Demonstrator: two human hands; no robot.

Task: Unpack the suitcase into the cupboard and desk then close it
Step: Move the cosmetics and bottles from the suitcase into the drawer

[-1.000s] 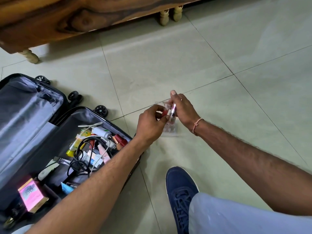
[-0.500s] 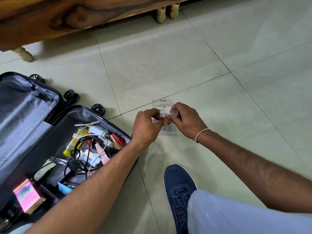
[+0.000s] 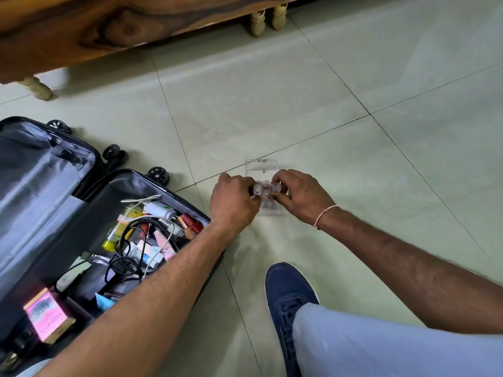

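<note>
At mid-frame, both hands meet over a clear box [image 3: 261, 170] standing on the tiled floor [image 3: 245, 104], its lid raised behind them. The left hand [image 3: 232, 200] has its fingers [image 3: 251, 190] curled in, pinching small clear-capped tubes [image 3: 263, 189] above the box; the right hand [image 3: 302, 195] pinches the same cluster from the other side, a thread band [image 3: 325, 214] at its wrist. The suitcase [image 3: 81, 213] lies open at lower left of the frame, wheels toward the top, its near half holding black and white cables [image 3: 128, 238], a yellow bottle [image 3: 119, 227], a white charger [image 3: 160, 209] and a pink carton [image 3: 47, 315]. A blue shoe [image 3: 288, 303] rests on the floor at lower centre. Wooden furniture [image 3: 109, 28] on turned legs runs along the top left.
</note>
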